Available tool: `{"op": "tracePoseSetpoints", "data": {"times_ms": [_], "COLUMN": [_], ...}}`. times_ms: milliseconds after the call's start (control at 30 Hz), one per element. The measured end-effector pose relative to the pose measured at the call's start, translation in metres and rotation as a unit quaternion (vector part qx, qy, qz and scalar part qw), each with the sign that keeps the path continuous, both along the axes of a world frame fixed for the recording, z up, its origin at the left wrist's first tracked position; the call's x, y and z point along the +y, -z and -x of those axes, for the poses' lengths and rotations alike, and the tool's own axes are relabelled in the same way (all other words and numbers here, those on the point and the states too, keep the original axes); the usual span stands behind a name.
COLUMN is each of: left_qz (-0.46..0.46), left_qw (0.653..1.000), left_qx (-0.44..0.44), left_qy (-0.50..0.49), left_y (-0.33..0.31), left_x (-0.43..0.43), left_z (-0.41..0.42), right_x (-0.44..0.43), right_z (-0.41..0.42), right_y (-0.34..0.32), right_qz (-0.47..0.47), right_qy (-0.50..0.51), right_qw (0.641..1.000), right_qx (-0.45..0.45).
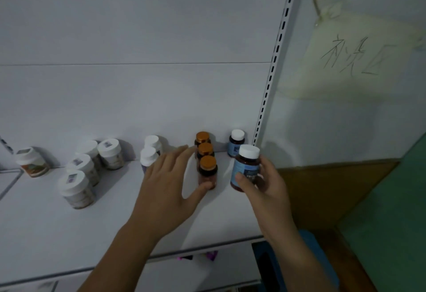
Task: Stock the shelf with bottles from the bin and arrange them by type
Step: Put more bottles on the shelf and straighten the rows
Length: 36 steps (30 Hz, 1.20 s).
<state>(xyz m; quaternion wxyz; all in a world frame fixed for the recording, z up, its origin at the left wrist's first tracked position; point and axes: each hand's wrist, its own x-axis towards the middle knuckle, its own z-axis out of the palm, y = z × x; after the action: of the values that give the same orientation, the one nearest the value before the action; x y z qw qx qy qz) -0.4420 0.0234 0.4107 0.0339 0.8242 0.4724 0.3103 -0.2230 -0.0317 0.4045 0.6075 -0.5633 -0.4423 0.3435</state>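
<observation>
my right hand [265, 183] grips a blue-label bottle [246, 167] above the shelf [69, 234]; my left hand [170, 183], fingers spread wide, touches the nearest orange-cap bottle [207, 171].

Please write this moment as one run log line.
left hand: open, thumb at front orange-cap bottle | right hand: holding blue-label bottle at right end of shelf | matching bottle: back right
</observation>
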Motion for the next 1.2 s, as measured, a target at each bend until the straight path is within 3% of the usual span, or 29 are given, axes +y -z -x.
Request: {"op": "tracePoseSetpoints", "data": {"times_ms": [267, 633, 900, 1000, 1100, 1200], "left_qz": [-0.007, 0.024, 0.088, 0.105, 0.125, 0.163], "left_qw": [0.999, 0.999, 0.990, 0.984, 0.974, 0.957], "left_qx": [0.052, 0.026, -0.070, -0.109, -0.155, -0.209], "left_qy": [-0.004, -0.027, -0.081, -0.091, -0.109, -0.118], "left_y": [0.001, 0.009, 0.028, 0.038, 0.046, 0.048], "left_x": [-0.010, -0.015, -0.004, 0.002, 0.015, 0.029], "left_z": [-0.018, -0.013, 0.016, 0.033, 0.052, 0.065], "right_x": [0.072, 0.116, 0.116, 0.095, 0.064, 0.038], "right_z": [-0.047, -0.053, -0.055, -0.049, -0.029, 0.010], "right_y": [0.037, 0.062, 0.064, 0.053, 0.030, -0.005], "right_qz": [0.074, 0.077, 0.086, 0.084, -0.008, -0.059], "right_qy": [-0.018, -0.005, -0.018, 0.019, 0.065, 0.000], "right_qw": [0.984, 0.984, 0.985, 0.986, 0.986, 0.985], "right_qx": [-0.161, -0.163, -0.147, -0.143, -0.156, -0.160]}}
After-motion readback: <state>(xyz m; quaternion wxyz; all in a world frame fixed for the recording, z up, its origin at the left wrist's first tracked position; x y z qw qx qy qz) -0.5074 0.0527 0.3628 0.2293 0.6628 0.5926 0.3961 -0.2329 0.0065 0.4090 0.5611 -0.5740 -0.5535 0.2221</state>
